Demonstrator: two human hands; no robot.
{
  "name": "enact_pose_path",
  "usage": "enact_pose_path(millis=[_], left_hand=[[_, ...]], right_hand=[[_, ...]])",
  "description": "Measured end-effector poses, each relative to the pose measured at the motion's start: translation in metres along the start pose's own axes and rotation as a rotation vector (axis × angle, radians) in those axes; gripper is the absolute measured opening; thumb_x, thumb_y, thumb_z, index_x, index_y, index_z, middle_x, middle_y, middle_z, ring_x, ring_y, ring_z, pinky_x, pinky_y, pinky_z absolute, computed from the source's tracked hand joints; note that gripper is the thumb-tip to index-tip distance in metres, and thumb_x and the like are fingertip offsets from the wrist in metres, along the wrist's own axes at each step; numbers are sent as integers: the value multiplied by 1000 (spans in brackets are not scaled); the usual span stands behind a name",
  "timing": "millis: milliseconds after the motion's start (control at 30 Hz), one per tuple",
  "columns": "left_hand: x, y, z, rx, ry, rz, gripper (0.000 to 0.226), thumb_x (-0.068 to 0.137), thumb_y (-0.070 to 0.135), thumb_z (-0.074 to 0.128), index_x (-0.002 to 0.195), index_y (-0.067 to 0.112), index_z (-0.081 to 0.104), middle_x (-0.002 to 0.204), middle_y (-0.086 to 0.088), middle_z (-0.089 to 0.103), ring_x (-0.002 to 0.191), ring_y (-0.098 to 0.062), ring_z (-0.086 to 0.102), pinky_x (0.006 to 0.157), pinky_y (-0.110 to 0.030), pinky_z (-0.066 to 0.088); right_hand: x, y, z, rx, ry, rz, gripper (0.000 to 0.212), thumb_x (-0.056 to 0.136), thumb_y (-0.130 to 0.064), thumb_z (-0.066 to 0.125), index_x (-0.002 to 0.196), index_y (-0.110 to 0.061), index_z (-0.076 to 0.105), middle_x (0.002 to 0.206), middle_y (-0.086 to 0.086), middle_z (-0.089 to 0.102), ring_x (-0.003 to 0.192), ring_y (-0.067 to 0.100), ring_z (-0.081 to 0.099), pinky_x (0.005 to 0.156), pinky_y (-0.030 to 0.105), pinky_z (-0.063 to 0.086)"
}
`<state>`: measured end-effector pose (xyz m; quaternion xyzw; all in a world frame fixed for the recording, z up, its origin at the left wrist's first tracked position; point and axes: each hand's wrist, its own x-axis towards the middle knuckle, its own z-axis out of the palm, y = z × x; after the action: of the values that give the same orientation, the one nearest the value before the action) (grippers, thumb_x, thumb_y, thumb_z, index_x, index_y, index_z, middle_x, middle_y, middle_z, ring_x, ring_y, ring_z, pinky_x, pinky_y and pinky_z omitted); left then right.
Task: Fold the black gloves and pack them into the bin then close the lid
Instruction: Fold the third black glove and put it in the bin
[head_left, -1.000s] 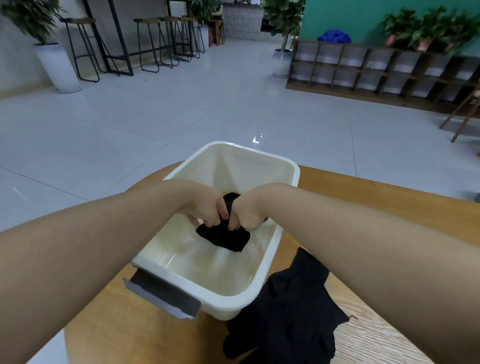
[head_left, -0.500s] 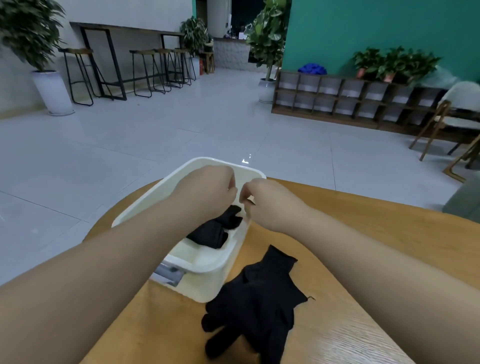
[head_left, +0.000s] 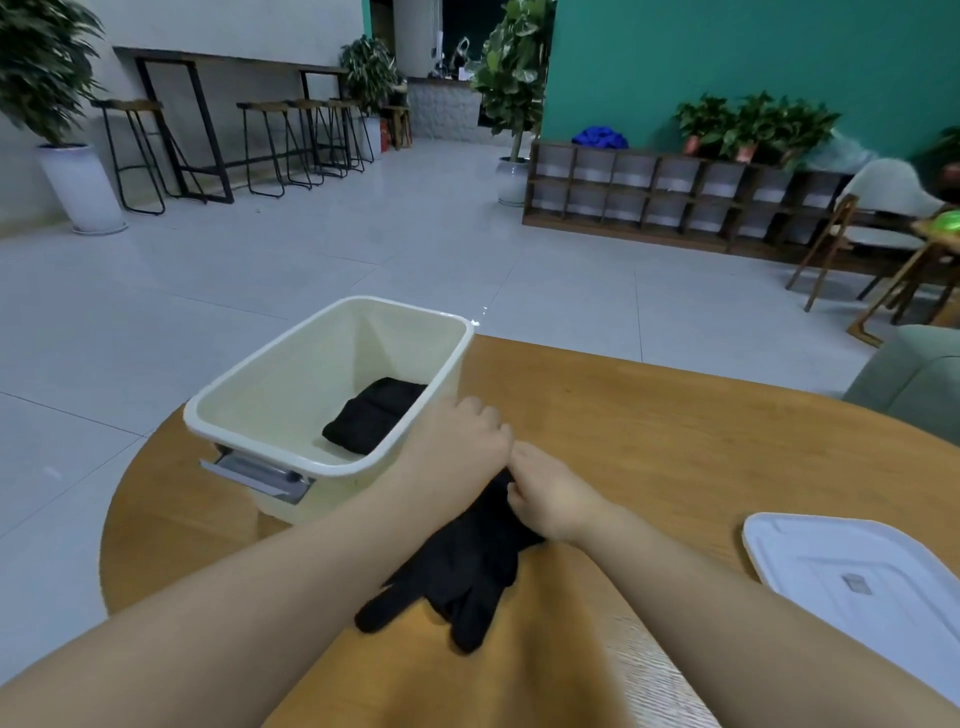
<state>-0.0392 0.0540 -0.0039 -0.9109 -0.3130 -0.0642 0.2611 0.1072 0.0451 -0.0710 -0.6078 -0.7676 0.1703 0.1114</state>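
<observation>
A cream plastic bin (head_left: 270, 382) stands open on the round wooden table (head_left: 675, 431), with a folded black glove (head_left: 371, 415) lying on its floor. Right of the bin a second black glove (head_left: 462, 566) lies flat on the table, fingers pointing toward me. My left hand (head_left: 457, 441) and my right hand (head_left: 550, 496) meet at the cuff end of this glove, both with fingers curled onto the fabric. The cuff itself is hidden under the hands. The white lid (head_left: 857, 571) lies flat at the table's right edge.
A grey latch handle (head_left: 260, 475) sticks out of the bin's near side. A grey-green seat (head_left: 914, 379) stands behind the table at the right. Beyond lie tiled floor, bar stools, potted plants and a low wooden shelf.
Both hands left the bin, leaving the folded glove inside, and moved right and down onto the glove on the table. The view swung right, bringing the lid into sight.
</observation>
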Motion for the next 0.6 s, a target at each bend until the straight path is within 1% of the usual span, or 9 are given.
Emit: enact_pose_path(millis=[33,100,167,233,300,367,433,500,600], left_hand=[[-2,7,7,-27,-65,1,19,49,5,64,65,13,59,65,-4,61,61,-22,59,54,-28,41],[-7,19,25,-99,-288,-47,18,81,7,56,99,8,56,100,-9,61,94,-27,57,75,-35,42],[-13,29,34,-197,-456,-133,19,91,10,47,110,9,52,111,-10,56,102,-27,53,80,-35,42],[-17,40,44,-361,-506,-238,20,95,19,45,111,10,52,113,-9,56,99,-25,55,75,-34,43],[-21,48,52,-481,-516,-322,31,94,35,45,113,11,53,114,-7,54,97,-24,56,73,-32,44],[-20,56,57,-492,-474,-333,45,89,48,48,117,13,51,115,-6,53,100,-24,55,78,-33,48],[-16,63,61,-512,-481,-334,61,80,59,54,122,16,48,120,-5,51,106,-24,52,86,-37,48],[-13,67,64,-554,-521,-333,71,75,62,58,130,20,43,132,-3,46,120,-25,46,97,-42,42],[-14,66,69,-625,-460,-322,64,82,53,57,137,26,40,148,1,32,141,-22,22,115,-47,21]], right_hand=[[-2,4,6,-29,-76,-10,50,91,-6,39,139,-13,35,144,7,40,135,24,35,109,39,33],[-9,11,15,-84,-209,21,56,97,-18,35,150,-23,18,160,-4,16,147,18,9,119,47,14],[-14,17,20,-126,-238,69,54,101,-30,31,152,-27,15,161,-8,8,149,15,1,120,49,7],[-20,21,21,-160,-169,127,53,100,-36,31,151,-26,20,160,-6,13,148,16,7,119,46,12],[-23,18,21,-219,-78,201,51,99,-39,33,147,-23,29,156,-2,25,144,21,20,113,42,25],[-30,16,20,-266,2,303,48,97,-41,35,140,-19,41,145,2,39,134,24,32,104,39,35],[-36,15,18,-279,35,397,44,95,-42,38,129,-16,50,133,5,45,125,25,38,97,37,41],[-42,15,16,-255,36,431,41,93,-43,42,120,-14,56,121,7,49,115,25,45,91,36,44],[-52,17,11,-131,26,398,35,88,-44,51,103,-15,65,95,2,51,96,24,54,79,34,47]])
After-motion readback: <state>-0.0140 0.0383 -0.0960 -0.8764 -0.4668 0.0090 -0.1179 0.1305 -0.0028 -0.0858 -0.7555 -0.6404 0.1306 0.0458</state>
